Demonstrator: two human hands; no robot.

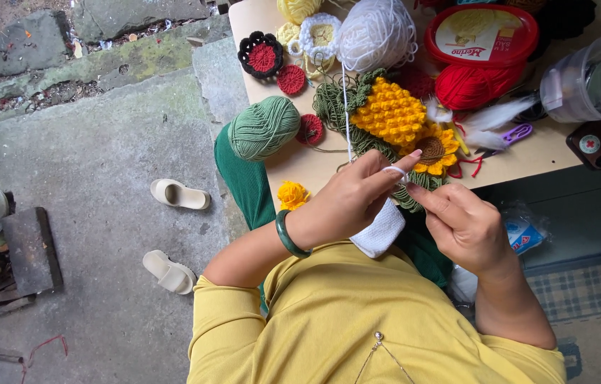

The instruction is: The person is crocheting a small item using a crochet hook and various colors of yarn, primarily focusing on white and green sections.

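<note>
Centre frame: left hand (pixel 347 206) and right hand (pixel 465 226), fingers of both clenched on white crochet piece (pixel 380 229) below the bench (pixel 300 165) edge. White strand rises to white yarn ball (pixel 376 33). Upper right: round red tub (pixel 480 35) with yellow label, clear plastic container (pixel 588 82).

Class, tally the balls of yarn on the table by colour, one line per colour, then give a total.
White ball of yarn: 1
Green ball of yarn: 1
Red ball of yarn: 1
Yellow ball of yarn, partly cut off at the top edge: 1
Total: 4
</note>
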